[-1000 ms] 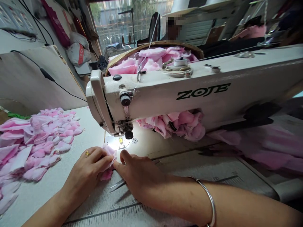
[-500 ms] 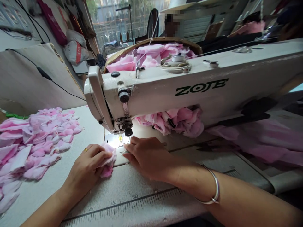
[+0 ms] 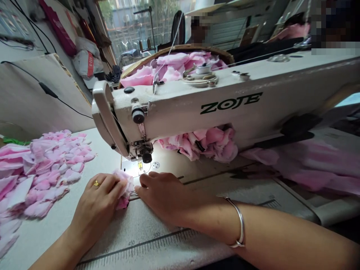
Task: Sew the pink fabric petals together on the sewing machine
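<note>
My left hand point(image 3: 99, 198) is closed on a small pink fabric piece point(image 3: 125, 183), which bunches out between thumb and fingers just in front of the needle plate point(image 3: 129, 167). Close to its right edge, my right hand point(image 3: 165, 195) lies low over the table with fingers curled together. Thin, metal-looking tips point(image 3: 134, 194) show by its fingertips, but what it holds is mostly hidden. The lit presser foot point(image 3: 140, 165) of the white sewing machine point(image 3: 168, 112) stands just beyond both hands.
Many pink and white fabric pieces point(image 3: 53, 168) cover the table's left side. A pink fabric bundle point(image 3: 208, 144) sits under the machine arm. Behind stands a round container point(image 3: 131, 71) of pink cloth. More pink fabric point(image 3: 306, 161) lies at right. A printed ruler point(image 3: 146, 243) runs along the front.
Both hands and the fabric piece appear slightly left and the right hand slightly lower, partly as the whole view shifts. The right hand has come nearer the fabric, uncovering more of the needle plate.
</note>
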The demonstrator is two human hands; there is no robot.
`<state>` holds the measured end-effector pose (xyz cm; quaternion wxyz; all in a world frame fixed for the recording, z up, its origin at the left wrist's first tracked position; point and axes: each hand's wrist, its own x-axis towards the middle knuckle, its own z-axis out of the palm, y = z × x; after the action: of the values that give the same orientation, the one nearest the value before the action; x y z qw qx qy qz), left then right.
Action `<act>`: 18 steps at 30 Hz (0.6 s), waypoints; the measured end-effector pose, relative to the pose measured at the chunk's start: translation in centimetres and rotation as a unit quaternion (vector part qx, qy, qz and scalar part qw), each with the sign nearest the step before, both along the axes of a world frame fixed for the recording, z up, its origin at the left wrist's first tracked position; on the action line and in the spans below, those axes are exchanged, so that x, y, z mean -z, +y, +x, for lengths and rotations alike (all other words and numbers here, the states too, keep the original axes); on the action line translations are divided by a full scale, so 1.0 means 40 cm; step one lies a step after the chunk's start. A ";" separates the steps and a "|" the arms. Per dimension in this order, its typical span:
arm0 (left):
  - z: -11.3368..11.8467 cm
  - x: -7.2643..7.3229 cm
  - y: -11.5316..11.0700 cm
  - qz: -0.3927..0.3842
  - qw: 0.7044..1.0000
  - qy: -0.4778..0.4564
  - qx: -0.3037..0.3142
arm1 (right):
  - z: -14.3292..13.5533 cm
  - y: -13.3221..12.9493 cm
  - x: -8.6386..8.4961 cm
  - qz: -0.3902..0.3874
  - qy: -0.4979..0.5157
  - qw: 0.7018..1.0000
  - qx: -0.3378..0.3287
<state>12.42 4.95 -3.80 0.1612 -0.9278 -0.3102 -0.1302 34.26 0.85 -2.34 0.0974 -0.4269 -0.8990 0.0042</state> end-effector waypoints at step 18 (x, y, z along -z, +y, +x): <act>0.027 -0.007 -0.012 0.012 0.999 0.034 0.001 | -0.011 -0.009 0.000 -0.008 0.021 1.000 -0.002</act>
<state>13.52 4.48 -3.53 0.1826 -0.9301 -0.3017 -0.1026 33.84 0.50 -2.33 0.1128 -0.4254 -0.8977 0.0210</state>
